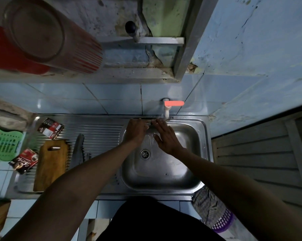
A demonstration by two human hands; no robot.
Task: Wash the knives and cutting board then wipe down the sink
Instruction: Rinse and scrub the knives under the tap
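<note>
Over the steel sink, my left hand grips one end of a slim metal knife held level under the tap. My right hand lies with straight fingers along the knife's middle, hiding most of it. Water runs down into the basin beneath both hands. A wooden cutting board lies on the ribbed drainboard to the left. Beside the board lies a large knife with its blade pointing away from me.
Two coffee sachets lie on the drainboard near the board. A green plastic basket stands at far left. A checked cloth hangs over a purple basket at the sink's front right corner. A red container sits on the shelf above.
</note>
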